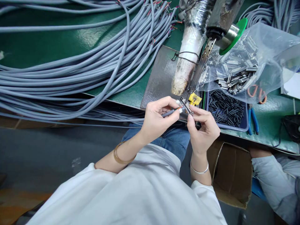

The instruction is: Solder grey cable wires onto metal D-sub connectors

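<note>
Between thumb and fingers, my left hand [157, 116] grips the end of a grey cable [169, 113], whose thin coloured wires fan out at the stripped tip. My right hand [203, 126] pinches a small metal multi-pin connector [186, 105] by its lower end. The wire ends lie against or very close to the connector's pins; I cannot tell whether any are joined. Just behind the connector is a yellow piece [195, 99], below the tip of a soldering iron [202, 64] that slants down from a mount.
A big bundle of grey cables [100, 81] spreads over the green table on the left. Beside the iron are a plastic-wrapped tube [187, 59], a solder spool [234, 36], a bag of connectors [241, 65], a bin of black sleeves [226, 109] and pliers [253, 120]. A co-worker's sleeve [273, 178] shows at right.
</note>
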Motion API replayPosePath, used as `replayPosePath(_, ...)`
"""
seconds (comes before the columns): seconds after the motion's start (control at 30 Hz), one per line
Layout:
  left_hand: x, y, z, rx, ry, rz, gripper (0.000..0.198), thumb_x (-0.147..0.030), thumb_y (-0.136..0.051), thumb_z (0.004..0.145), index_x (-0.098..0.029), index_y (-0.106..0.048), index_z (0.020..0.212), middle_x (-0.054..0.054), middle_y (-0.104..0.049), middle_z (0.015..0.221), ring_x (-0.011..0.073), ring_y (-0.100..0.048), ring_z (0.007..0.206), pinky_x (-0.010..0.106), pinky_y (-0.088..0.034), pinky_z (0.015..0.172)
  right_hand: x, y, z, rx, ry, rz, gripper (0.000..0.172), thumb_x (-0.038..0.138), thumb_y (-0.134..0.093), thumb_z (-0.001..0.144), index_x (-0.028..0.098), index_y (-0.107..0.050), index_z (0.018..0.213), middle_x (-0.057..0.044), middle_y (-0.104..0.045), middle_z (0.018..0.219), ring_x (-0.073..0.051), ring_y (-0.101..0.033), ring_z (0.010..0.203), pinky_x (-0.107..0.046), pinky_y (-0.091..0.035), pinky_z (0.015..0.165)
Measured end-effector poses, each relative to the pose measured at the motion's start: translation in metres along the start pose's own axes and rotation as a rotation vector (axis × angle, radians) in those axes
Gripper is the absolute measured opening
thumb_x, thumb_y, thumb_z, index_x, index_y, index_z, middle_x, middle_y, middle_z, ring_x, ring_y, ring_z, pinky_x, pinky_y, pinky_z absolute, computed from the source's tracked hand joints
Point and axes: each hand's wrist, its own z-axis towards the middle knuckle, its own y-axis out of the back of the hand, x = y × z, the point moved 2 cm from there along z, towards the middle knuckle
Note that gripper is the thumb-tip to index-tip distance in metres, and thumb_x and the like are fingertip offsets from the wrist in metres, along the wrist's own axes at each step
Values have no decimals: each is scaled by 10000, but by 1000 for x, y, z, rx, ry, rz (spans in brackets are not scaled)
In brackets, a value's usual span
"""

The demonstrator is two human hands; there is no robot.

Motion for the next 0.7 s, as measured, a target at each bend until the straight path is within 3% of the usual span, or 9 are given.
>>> replayPosePath(0.23, -1, -1, 2, -45, 16, 71, 105, -148, -715, 735, -167, -629, 678, -4, -631, 680, 90, -598, 621, 161, -466, 523, 0, -1, 3, 9, 34, -43, 116, 136, -703, 875, 237, -659, 836, -20, -788, 1030, -192, -767, 942, -370, -655, 815)
replayPosePath(0.7, 1, 0, 4, -47, -7, 40, 99, -146, -738, 749, -160, -646, 713, 4, -662, 718, 83, -596, 620, 162, -482, 540, 1, -4, 10, -24, 56, -28, 124, 131, -724, 861, 249, -688, 851, 3, -791, 1012, -186, -768, 933, -363, -651, 809)
